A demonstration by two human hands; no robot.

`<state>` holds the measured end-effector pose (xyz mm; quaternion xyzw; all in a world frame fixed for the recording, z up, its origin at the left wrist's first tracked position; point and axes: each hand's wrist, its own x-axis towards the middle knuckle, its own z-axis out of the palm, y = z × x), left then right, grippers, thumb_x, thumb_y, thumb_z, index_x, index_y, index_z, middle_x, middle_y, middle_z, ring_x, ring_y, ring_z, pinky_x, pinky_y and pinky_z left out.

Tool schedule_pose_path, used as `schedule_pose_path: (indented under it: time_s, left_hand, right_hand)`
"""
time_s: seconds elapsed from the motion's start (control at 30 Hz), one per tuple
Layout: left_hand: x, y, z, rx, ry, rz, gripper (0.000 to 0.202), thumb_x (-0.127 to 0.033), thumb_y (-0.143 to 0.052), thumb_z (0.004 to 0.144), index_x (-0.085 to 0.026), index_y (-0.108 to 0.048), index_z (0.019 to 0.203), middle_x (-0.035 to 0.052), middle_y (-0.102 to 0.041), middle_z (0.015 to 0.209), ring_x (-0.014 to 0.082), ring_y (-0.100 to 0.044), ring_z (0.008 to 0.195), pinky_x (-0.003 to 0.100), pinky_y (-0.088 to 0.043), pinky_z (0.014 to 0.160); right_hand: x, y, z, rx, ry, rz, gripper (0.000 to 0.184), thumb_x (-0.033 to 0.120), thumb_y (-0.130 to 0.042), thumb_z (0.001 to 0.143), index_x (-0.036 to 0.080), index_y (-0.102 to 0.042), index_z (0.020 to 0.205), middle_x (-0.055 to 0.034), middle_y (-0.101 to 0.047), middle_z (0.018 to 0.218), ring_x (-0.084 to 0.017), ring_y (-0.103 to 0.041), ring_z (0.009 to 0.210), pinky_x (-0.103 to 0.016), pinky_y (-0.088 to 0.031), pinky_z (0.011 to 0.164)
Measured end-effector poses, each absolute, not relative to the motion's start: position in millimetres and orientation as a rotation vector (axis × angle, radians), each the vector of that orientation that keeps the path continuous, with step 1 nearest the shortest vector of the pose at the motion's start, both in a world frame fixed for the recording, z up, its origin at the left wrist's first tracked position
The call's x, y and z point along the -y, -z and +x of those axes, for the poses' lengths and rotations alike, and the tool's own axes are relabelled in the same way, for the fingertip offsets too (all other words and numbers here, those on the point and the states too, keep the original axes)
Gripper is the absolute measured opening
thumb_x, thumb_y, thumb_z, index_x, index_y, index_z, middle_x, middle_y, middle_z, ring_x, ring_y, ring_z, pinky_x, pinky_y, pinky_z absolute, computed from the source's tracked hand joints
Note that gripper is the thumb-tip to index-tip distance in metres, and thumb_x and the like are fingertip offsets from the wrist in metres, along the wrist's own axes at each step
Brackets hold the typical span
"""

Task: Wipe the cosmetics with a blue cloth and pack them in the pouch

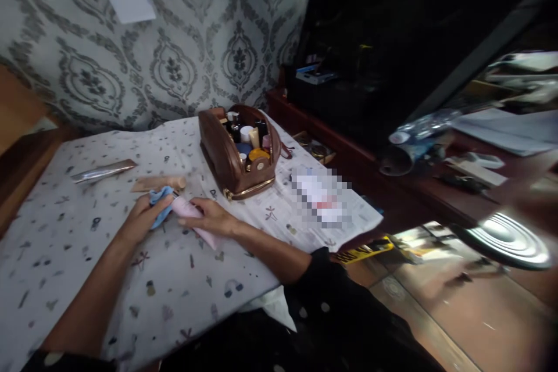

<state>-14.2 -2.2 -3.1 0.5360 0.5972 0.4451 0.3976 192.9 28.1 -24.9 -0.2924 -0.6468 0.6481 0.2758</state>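
Observation:
My right hand (211,217) is closed around a pale pink squeeze tube (195,222), which slants down to the right. A light blue cloth (161,209) is bunched in my left hand (143,218), its edge against the cap end of the tube. Just behind them a beige tube (157,182) lies on the patterned tablecloth (78,279). Farther left rests a silvery tube (103,171). Beyond my right hand stands a brown toiletry bag (222,157), unzipped, with several bottles, jars and tubes inside.
A blurred-out white packet (320,197) lies on the table's right side. Past that edge are a dark red cabinet (349,168), a large black screen (370,40) and a clear plastic bottle (422,125). Patterned wallpaper (174,64) backs the table.

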Motion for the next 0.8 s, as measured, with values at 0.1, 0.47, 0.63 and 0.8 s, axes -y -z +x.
schedule_pose_path:
  time_s: [0.1,0.47,0.63,0.8]
  left_hand:
    - [0,7,-18,-1.504,-1.133,1.349,0.048,-0.063,-0.077,0.072,-0.017,-0.061,0.068,-0.0042,-0.048,0.056,0.0081,-0.038,0.050,0.020,-0.030,0.044]
    - [1,-3,-20,-1.395,-1.285,1.232,0.046,-0.060,-0.078,0.070,-0.017,-0.073,0.086,-0.0067,-0.041,0.047,0.0072,-0.031,0.041,0.022,-0.021,0.039]
    - [0,-4,-21,-1.354,-1.321,1.189,0.049,-0.057,-0.080,0.069,-0.015,-0.075,0.093,-0.0033,-0.054,0.057,0.0076,-0.043,0.047,0.021,-0.032,0.044]
    - [0,-4,-18,-1.338,-1.336,1.177,0.050,-0.059,-0.083,0.066,-0.015,-0.076,0.089,-0.0026,-0.057,0.058,0.0078,-0.045,0.049,0.021,-0.035,0.045]
  right_hand:
    - [-27,26,192,1.583,-1.964,-0.745,0.057,0.060,-0.087,0.063,0.019,-0.060,0.092,0.0051,-0.059,0.070,-0.012,-0.058,0.058,-0.023,-0.045,0.052]
    - [-33,24,201,1.066,-2.466,-0.485,0.041,0.043,-0.084,0.077,0.011,-0.069,0.097,-0.0076,-0.075,0.077,-0.022,-0.075,0.070,-0.036,-0.061,0.074]
    - [-35,24,200,0.971,-2.457,-0.548,0.051,0.039,-0.095,0.063,0.013,-0.069,0.099,-0.0055,-0.076,0.083,-0.020,-0.074,0.073,-0.032,-0.060,0.073]
    - [-34,18,200,1.043,-2.404,-0.689,0.056,0.037,-0.099,0.053,0.013,-0.072,0.095,-0.0005,-0.072,0.081,-0.011,-0.065,0.068,-0.021,-0.054,0.064]
